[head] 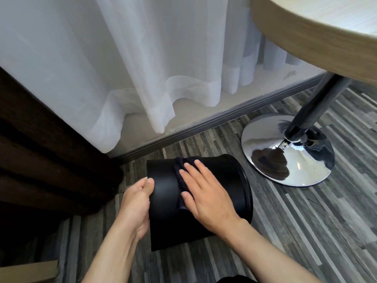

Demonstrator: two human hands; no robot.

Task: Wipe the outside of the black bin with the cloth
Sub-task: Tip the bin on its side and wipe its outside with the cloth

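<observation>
The black bin [163,193] lies on its side on the striped wood floor, its base to the left and its rimmed mouth to the right. My left hand [136,205] grips the base edge, thumb on the side wall. My right hand [206,195] lies flat on top of the bin's side, fingers spread, pressing a dark cloth [180,176] against it. Only the cloth's left edge and far end show beyond my fingers.
A round table's chrome base [302,170] and dark pole [318,103] stand just right of the bin, its wooden top [318,35] overhead. White sheer curtains [122,68] and a grey skirting board [204,123] run behind. A dark brown curtain [40,150] hangs at the left.
</observation>
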